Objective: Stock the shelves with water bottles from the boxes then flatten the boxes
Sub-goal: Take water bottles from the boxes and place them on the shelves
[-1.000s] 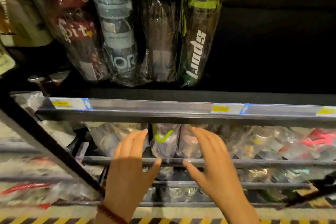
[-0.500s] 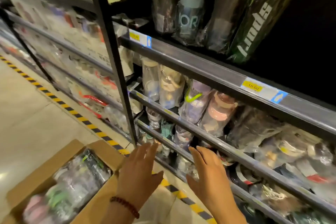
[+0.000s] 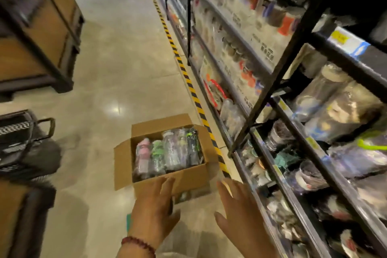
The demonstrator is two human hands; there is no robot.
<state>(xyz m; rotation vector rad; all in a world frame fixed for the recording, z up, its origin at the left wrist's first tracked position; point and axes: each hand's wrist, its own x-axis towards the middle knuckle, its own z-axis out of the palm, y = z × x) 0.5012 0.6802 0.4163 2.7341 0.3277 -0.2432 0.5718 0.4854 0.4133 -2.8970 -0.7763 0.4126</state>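
An open cardboard box point(image 3: 188, 178) stands on the aisle floor, filled with several plastic-wrapped water bottles point(image 3: 168, 151) lying side by side. My left hand point(image 3: 156, 209), with a bead bracelet at the wrist, hovers just short of the box's near wall, fingers straight and empty. My right hand point(image 3: 238, 213) is spread open to the right of the box, holding nothing. The shelves point(image 3: 289, 123) on the right carry wrapped bottles behind metal rails.
A yellow-black striped line point(image 3: 188, 81) runs along the shelf base. A wooden display unit point(image 3: 41, 33) stands at the left, a dark wire basket or cart point(image 3: 18, 138) below it. Polished floor point(image 3: 117, 65) stretches down the aisle.
My view has swung left from the shelf front to the aisle and the box on the floor. Both hands have come away from the shelf rails and now hover by the box.
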